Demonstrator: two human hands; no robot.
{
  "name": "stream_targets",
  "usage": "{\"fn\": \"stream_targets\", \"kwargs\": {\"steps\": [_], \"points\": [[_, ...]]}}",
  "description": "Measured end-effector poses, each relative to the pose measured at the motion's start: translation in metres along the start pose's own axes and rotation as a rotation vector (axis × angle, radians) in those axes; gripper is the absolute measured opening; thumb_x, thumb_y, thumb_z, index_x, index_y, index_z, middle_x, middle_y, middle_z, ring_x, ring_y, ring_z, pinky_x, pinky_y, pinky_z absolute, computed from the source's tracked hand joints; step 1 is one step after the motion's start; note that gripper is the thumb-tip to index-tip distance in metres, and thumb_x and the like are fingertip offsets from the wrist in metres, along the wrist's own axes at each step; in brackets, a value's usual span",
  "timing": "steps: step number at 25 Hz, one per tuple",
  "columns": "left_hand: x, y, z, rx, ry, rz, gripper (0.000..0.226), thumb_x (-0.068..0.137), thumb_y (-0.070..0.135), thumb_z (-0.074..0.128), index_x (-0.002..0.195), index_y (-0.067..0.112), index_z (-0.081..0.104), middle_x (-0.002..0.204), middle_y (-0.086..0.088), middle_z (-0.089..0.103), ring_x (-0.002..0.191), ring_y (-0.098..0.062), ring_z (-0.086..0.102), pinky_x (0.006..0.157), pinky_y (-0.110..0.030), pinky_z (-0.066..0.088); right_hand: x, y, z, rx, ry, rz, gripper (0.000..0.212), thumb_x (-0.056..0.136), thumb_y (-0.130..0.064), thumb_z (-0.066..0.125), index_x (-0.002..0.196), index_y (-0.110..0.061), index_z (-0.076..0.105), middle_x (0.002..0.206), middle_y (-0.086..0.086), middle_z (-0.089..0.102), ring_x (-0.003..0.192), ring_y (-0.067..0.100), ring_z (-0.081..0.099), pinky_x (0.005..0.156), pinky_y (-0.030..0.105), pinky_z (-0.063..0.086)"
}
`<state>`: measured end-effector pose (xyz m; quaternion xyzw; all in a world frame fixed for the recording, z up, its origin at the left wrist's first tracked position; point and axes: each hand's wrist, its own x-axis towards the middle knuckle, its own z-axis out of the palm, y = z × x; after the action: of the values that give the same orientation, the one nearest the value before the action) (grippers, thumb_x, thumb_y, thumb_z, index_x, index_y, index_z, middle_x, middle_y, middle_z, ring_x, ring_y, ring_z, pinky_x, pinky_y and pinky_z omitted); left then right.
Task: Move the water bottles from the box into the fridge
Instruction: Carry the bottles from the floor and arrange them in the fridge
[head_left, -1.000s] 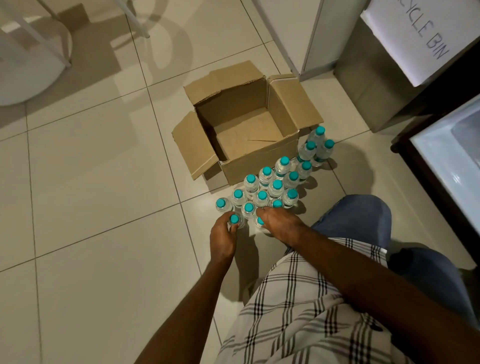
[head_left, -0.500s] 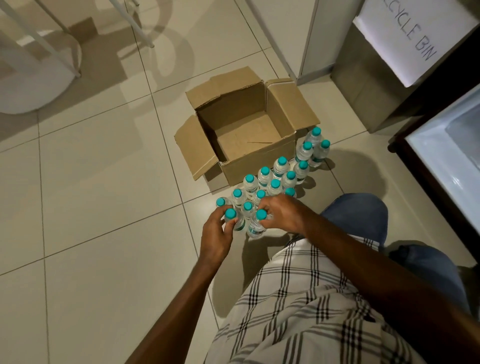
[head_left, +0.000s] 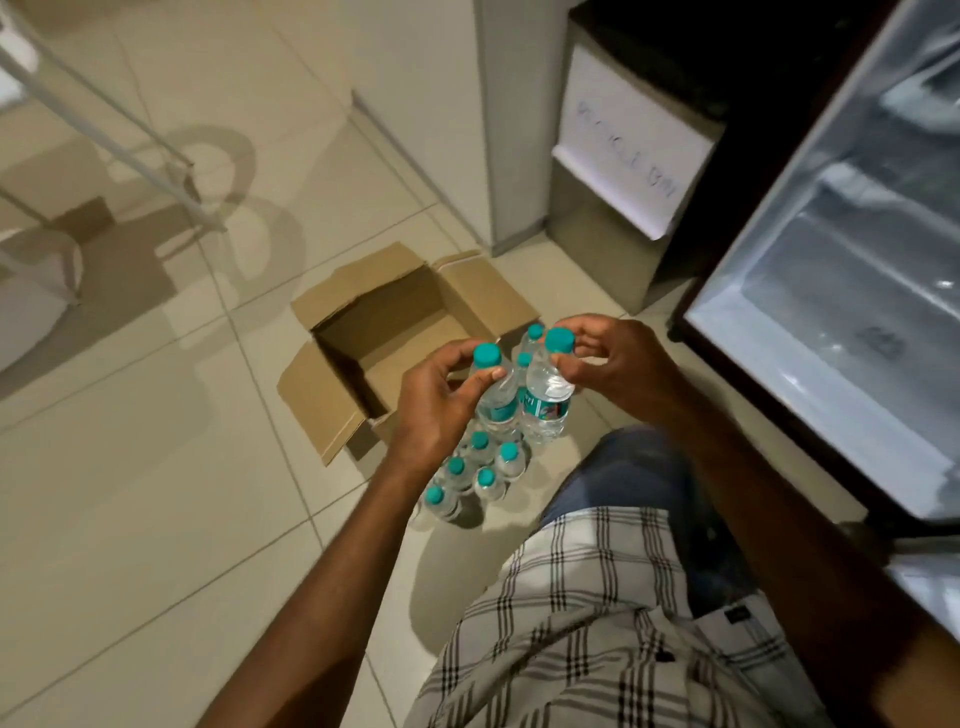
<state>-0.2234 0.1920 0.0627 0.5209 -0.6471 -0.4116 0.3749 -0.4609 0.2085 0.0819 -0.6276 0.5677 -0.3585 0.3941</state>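
Cardboard box (head_left: 363, 332) is seen empty, behind the left hand (head_left: 434, 402). Left bottle (head_left: 493, 400) is pinched at the neck by the left hand; remaining bottles (head_left: 472, 473) are left on the floor just below it. Right bottle (head_left: 545, 400) is gripped near the cap by the right hand (head_left: 618, 364). Both should be kept upright, apart, and swung right into the open fridge (head_left: 831, 322).

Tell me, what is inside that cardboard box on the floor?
The cardboard box shows only its bare brown bottom and walls; no bottles are visible inside. Its near right corner is covered by the left hand and its held bottle.
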Motion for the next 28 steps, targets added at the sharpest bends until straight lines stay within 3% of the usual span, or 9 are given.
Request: {"fn": "stream_targets", "kwargs": {"steps": [5,10,13,16,18,21,26,28], "points": [[0.069,0.093,0.06,-0.035,-0.174,0.228,0.021,0.084,0.04,0.074,0.104,0.041,0.071,0.105,0.027,0.071,0.101,0.005,0.065,0.08,-0.022,0.051,-0.022,-0.011,-0.102,0.076,0.268,-0.051,0.027,0.091,-0.027,0.072,0.117,-0.019,0.069,0.104,-0.014,0.075,0.1,0.005,0.072,0.082,0.016,0.055],[0.109,0.181,0.125,-0.077,-0.312,0.436,0.02,0.083,0.041,0.074,0.1,0.049,0.068,0.1,0.029,0.07,0.094,0.001,0.065,0.079,-0.022,0.054,-0.052,-0.03,-0.192,0.024,0.521,-0.061,0.029,0.09,-0.02,0.075,0.119,-0.021,0.071,0.109,-0.011,0.075,0.103,0.008,0.071,0.093,0.025,0.057],[0.122,0.227,0.161,-0.117,-0.359,0.547,0.022,0.084,0.037,0.075,0.104,0.044,0.07,0.099,0.028,0.07,0.091,0.003,0.064,0.073,-0.009,0.05,-0.07,-0.047,-0.234,-0.055,0.676,-0.059,0.036,0.089,-0.025,0.077,0.124,-0.022,0.07,0.111,-0.015,0.074,0.102,0.002,0.07,0.089,0.027,0.06],[0.132,0.269,0.192,-0.132,-0.377,0.63,0.03,0.084,0.037,0.076,0.114,0.034,0.072,0.103,0.026,0.071,0.091,0.0,0.065,0.077,-0.015,0.054,-0.081,-0.062,-0.269,-0.153,0.79,-0.057,0.04,0.089,-0.029,0.076,0.128,-0.022,0.068,0.114,-0.012,0.073,0.102,0.003,0.07,0.089,0.033,0.061],[0.14,0.297,0.21,-0.155,-0.363,0.676,0.033,0.083,0.038,0.077,0.115,0.032,0.072,0.102,0.028,0.069,0.092,0.002,0.065,0.081,-0.017,0.055,-0.085,-0.072,-0.294,-0.194,0.873,-0.073,0.043,0.09,-0.031,0.075,0.13,-0.021,0.067,0.117,-0.012,0.072,0.103,0.002,0.07,0.089,0.035,0.061],[0.153,0.336,0.231,-0.21,-0.304,0.742,0.037,0.082,0.035,0.079,0.117,0.028,0.072,0.097,0.036,0.064,0.094,0.009,0.064,0.08,-0.006,0.05,-0.085,-0.087,-0.325,-0.205,0.995,-0.112,0.042,0.089,-0.038,0.074,0.128,-0.024,0.067,0.116,-0.01,0.073,0.105,0.006,0.07,0.09,0.042,0.061],[0.178,0.379,0.276,-0.422,-0.197,0.708,0.038,0.082,0.02,0.081,0.118,0.016,0.071,0.107,0.009,0.073,0.103,-0.003,0.069,0.093,-0.022,0.055,-0.071,-0.101,-0.365,-0.121,1.273,-0.204,0.04,0.093,-0.036,0.069,0.13,-0.024,0.064,0.12,-0.007,0.071,0.111,0.009,0.068,0.092,0.043,0.059],[0.184,0.389,0.295,-0.503,-0.128,0.671,0.037,0.083,0.015,0.08,0.119,0.013,0.069,0.11,0.006,0.071,0.105,-0.006,0.068,0.093,-0.019,0.054,-0.063,-0.098,-0.377,-0.03,1.403,-0.252,0.038,0.094,-0.034,0.068,0.129,-0.019,0.064,0.119,-0.004,0.071,0.11,0.012,0.069,0.091,0.044,0.06]]}}
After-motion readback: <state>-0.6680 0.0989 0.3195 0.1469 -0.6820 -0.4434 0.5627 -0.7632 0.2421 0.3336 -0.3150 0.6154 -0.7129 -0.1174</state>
